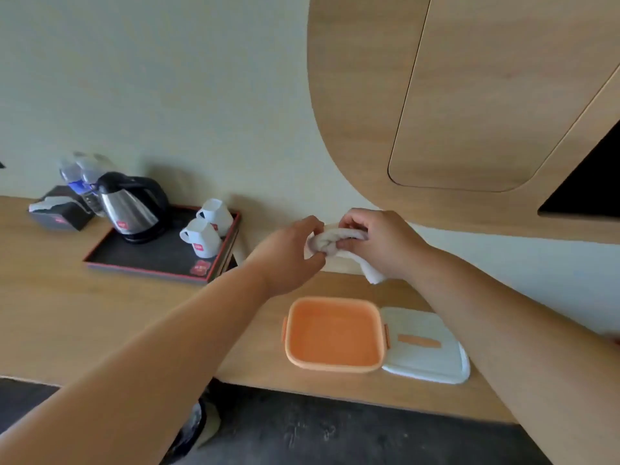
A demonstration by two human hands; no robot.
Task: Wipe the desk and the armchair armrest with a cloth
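A white cloth [335, 239] is twisted into a roll between both hands, held in the air above the wooden desk [67, 317]. My left hand [288, 256] grips its left end and my right hand [375, 243] grips its right end, with a loose corner hanging below the right hand. Directly under the cloth sits an open orange container [333, 333] on the desk. No armchair is in view.
The container's white lid [426, 347] lies to its right. A black tray [161, 260] at the back left carries a steel kettle [132, 206] and two upturned white cups [204, 229]. A black tissue box [62, 209] and water bottles [82, 172] stand behind. A wooden wall panel [469, 95] hangs above.
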